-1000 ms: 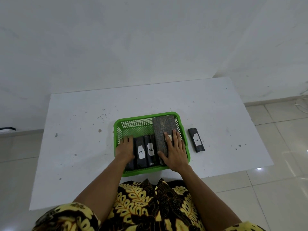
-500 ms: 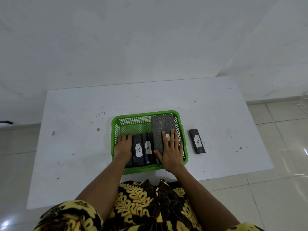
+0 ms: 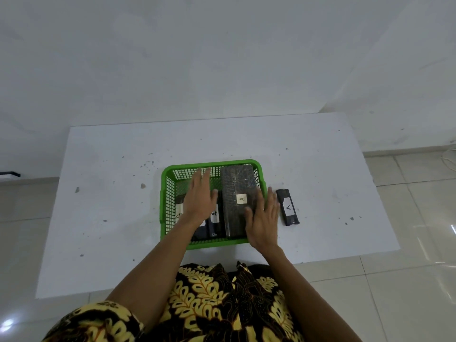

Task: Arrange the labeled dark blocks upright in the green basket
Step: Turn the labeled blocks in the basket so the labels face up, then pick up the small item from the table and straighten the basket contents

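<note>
Head view: with both your left hand [image 3: 199,196] and right hand [image 3: 262,219] flat, fingers spread and empty, tip the wide block [image 3: 238,193] onto its edge in the basket [image 3: 164,193].

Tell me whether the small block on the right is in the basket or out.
Out. The small block lies flat on the white table, label up, just outside the green basket, beside the right hand.
</note>
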